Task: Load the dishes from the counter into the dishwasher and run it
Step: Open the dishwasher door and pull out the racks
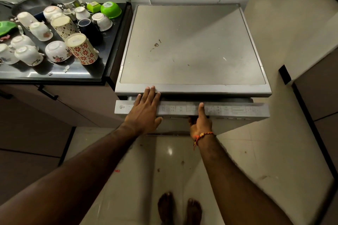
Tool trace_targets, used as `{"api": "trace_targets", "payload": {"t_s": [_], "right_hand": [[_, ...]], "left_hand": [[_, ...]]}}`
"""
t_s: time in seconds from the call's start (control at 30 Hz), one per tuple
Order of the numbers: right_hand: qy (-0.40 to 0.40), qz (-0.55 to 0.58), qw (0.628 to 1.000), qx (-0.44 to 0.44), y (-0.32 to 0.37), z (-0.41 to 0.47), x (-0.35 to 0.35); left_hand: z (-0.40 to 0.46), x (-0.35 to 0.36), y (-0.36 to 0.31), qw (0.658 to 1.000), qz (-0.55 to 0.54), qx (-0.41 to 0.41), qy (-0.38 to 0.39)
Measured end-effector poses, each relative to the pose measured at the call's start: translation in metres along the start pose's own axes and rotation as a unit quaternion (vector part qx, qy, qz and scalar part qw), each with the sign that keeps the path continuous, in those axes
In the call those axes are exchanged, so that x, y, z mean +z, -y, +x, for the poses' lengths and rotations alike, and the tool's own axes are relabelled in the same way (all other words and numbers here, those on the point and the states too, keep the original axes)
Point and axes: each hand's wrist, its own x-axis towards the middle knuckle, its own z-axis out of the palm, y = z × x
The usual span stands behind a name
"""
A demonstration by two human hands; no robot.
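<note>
Standing barefoot on the tiled floor, the person reaches both arms to the dishwasher. Its door is tipped slightly ajar. The left hand lies flat with straight fingers over the door's top edge; the right hand grips the door, thumb on its control strip, fingers curled beneath. Farther left, upturned cups and green bowls crowd the counter.

Cups on counter, left of dishwasher
</note>
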Motion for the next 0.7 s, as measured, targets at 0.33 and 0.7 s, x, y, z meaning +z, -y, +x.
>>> {"api": "trace_targets", "payload": {"t_s": [0.33,0.7], "right_hand": [[0.041,-0.047,0.998,0.027,-0.028,-0.031,-0.073],[-0.128,-0.55,0.67,-0.481,-0.014,-0.06,-0.17]], "left_hand": [[-0.045,0.04,-0.016,0.996,-0.035,0.017,0.075],[-0.1,0.061,-0.048,0.992,-0.062,-0.025,0.109]]}}
